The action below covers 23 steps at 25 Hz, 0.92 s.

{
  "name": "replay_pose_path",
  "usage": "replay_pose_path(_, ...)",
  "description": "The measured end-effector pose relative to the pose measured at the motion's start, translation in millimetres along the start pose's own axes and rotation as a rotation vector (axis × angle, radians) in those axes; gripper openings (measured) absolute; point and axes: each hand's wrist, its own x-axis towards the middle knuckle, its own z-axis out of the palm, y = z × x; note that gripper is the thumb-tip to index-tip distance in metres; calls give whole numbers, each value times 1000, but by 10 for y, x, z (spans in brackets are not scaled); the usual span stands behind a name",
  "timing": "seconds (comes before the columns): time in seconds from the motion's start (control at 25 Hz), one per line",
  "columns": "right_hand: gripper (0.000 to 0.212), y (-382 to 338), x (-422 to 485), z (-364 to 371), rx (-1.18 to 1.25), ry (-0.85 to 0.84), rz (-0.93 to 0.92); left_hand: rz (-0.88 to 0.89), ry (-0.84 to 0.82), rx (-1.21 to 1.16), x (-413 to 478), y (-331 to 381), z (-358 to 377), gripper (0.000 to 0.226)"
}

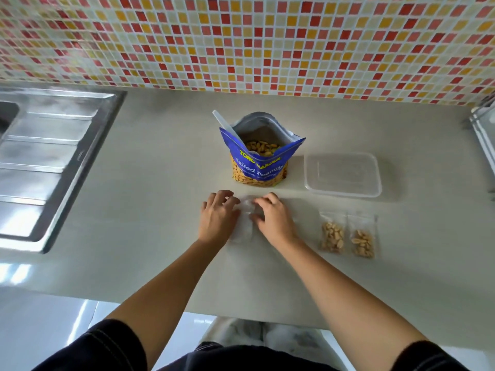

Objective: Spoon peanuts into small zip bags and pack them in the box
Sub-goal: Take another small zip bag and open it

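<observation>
A blue bag of salted peanuts (261,162) stands open at the middle of the counter, with a white spoon (225,124) sticking out of its left side. In front of it lies an empty clear zip bag (245,223), flat on the counter. My left hand (218,215) and my right hand (273,216) both rest on it, fingertips pinching at its top edge. Two filled small zip bags (333,236) (363,242) lie side by side to the right. A clear plastic box (342,174) sits right of the peanut bag.
A steel sink with its ribbed draining board (45,162) takes up the left of the counter. A white object (484,135) stands at the far right edge. The tiled wall (241,41) runs behind. The counter's front edge (187,306) is close to my body.
</observation>
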Motion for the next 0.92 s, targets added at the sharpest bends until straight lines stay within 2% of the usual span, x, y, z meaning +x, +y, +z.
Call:
replay_pose_path(0.08, 27, -18, -8, 40, 12, 59, -9, 44, 24, 37, -2, -39, 10, 11)
replay_pose_path(0.2, 17, -51, -9, 93, -4, 97, -12, 104, 18, 82, 1, -101, 13, 23)
replay_pose_path(0.28, 13, -66, -23, 99, 9, 142, -33, 135, 16, 68, 9, -107, -49, 16)
replay_pose_path(0.36, 10, -87, -60, 56, 107, 218, -38, 166, 9, -20, 47, -95, -186, 4)
replay_pose_path(0.44, 10, -154, -119, -25, 328, 207, 38, 199, -54, -177, 98, -78, -403, 4)
replay_pose_path(0.52, 17, -235, -197, -105, 588, 143, 124, 115, -168, -419, 129, -68, -615, 4)
replay_pose_path(0.6, 31, -300, -229, -158, 823, 10, 219, -99, -258, -685, 183, -72, -762, 8)
replay_pose_path(0.68, 40, -338, -245, -183, 931, -46, 300, -296, -295, -948, 218, -96, -845, 13)
replay_pose_path(0.84, 36, -321, -249, -285, 1118, 166, 400, -411, -336, -1192, 240, -83, -915, 12)
replay_pose_path(0.92, 34, -295, -258, -331, 1132, 192, 406, -426, -366, -1278, 201, -42, -911, 20)
